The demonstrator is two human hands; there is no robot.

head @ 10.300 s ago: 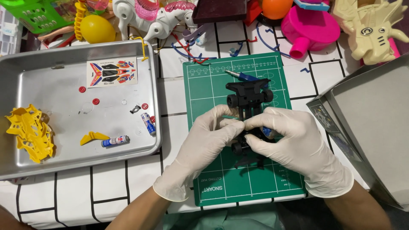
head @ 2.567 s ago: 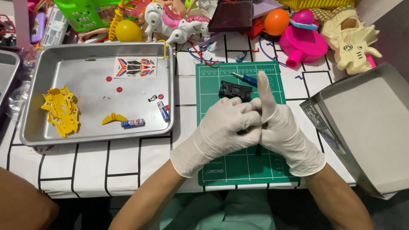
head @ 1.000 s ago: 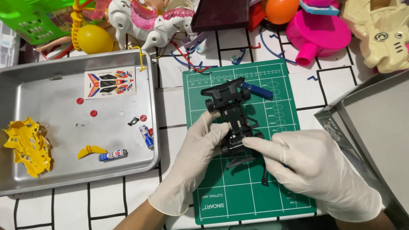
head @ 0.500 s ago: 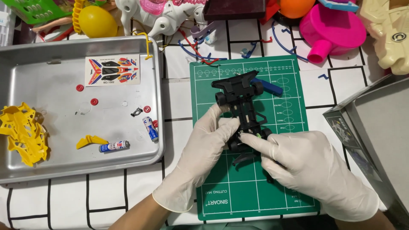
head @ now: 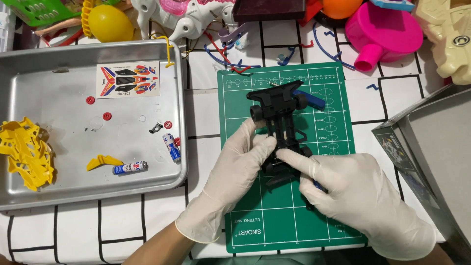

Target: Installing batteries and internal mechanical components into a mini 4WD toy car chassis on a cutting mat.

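A black toy car chassis (head: 280,114) lies lengthwise on a green cutting mat (head: 255,206). My left hand (head: 230,172), in a white glove, grips the chassis's left side near its lower end. My right hand (head: 358,196), also gloved, presses its forefinger and thumb onto the chassis's lower middle. A blue screwdriver handle (head: 310,99) pokes out from behind the chassis's upper right. The chassis's lower end is hidden under my fingers.
A metal tray (head: 73,189) at left holds a yellow car body (head: 22,152), a yellow small part (head: 102,161), two batteries (head: 130,168), a sticker sheet (head: 127,80) and red washers (head: 107,116). Toys crowd the far edge. A grey box lid (head: 436,147) stands at right.
The view has shifted slightly. My hands stay on the chassis, with my right forefinger now lying across its lower middle; the chassis has barely moved on the mat.
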